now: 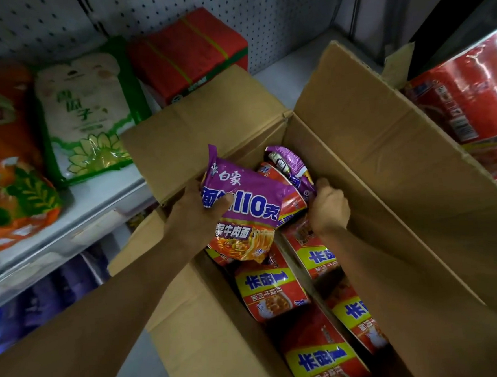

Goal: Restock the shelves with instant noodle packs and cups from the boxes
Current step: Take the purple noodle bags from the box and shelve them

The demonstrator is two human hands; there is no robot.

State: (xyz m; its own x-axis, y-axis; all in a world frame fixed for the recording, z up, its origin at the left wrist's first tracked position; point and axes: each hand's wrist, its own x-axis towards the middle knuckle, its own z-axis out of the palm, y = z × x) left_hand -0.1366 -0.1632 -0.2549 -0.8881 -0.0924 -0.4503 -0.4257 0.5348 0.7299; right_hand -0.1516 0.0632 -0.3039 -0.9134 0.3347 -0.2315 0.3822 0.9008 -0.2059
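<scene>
Purple noodle pack (242, 200) is held above the open cardboard box (371, 156), at its far left corner, lifted partly clear of the stock beneath. Left hand (197, 214) holds it by the left edge: the thumb lies across the printed face and the fingers are hidden behind the film, so the grip is a pinch on the pack. Right hand (329, 204) sits just beside, its fingers curled onto a second purple pack (291, 163) deeper in the box; how firmly it is held cannot be told, since the fingertips are hidden.

Red noodle cups (273, 289) lie on their sides in rows under and near both hands, filling the rest of the box. A box flap stands up to the right and another lies over toward the shelf (101, 198) on the left.

Judgement on the step in hand, drawing packs out for shelving: the film looks crinkled and slippery, so a flat pinch near the seam should hold better than a squeeze on the noodle block, which may crack. Each pack should be lifted straight up to clear the flap. The shelf beside the box carries an orange bag (1, 164), a green and white bag (86, 111) and a red carton (187, 51); purple stock shows dimly on the tier below, a likely destination.
</scene>
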